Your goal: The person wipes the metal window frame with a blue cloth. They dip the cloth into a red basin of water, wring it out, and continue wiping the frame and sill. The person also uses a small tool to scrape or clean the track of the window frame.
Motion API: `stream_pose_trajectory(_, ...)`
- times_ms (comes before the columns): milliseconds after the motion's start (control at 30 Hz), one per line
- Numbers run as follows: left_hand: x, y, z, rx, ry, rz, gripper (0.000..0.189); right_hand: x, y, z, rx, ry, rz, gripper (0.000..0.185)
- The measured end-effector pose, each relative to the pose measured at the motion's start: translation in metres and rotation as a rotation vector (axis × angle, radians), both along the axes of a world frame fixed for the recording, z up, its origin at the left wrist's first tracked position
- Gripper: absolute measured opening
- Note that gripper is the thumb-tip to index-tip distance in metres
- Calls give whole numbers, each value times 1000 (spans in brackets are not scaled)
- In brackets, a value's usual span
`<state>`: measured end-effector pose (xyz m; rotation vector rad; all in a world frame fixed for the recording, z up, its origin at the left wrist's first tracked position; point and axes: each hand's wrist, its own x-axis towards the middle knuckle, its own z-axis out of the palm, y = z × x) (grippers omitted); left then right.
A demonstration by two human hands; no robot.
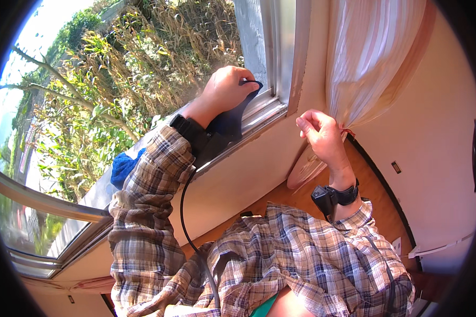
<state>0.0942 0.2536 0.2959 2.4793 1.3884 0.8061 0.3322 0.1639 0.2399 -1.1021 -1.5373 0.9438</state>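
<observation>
My left hand point(232, 89) pinches a dark navy cloth point(232, 119) at the lower corner of an open window. From my fingers the cloth hangs over the sill, beside the metal sliding track point(263, 111). My left forearm reaches across the sill and hides part of it. Held in the air right of the window frame is my right hand point(321, 132), its fingers loosely curled with nothing visible in them. A brighter blue cloth point(125, 169) lies bunched on the sill, partly behind my left sleeve.
A striped curtain point(365, 59), tied with a red cord point(348, 132), hangs at the right. A sliding window sash point(47, 204) stands at the left. Black cable point(184, 206) runs from my left wrist device point(192, 132). Another device point(329, 198) is strapped on my right wrist. Dry plants grow outside.
</observation>
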Motion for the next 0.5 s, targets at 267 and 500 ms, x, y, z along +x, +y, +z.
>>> stream_pose_trajectory(267, 52, 0, -37, 400, 261, 22, 12, 51, -7, -25, -92, 27, -67, 17)
stream_pose_trajectory(500, 43, 3, -35, 306, 372, -58, 8, 46, -6, -41, -67, 15, -48, 16)
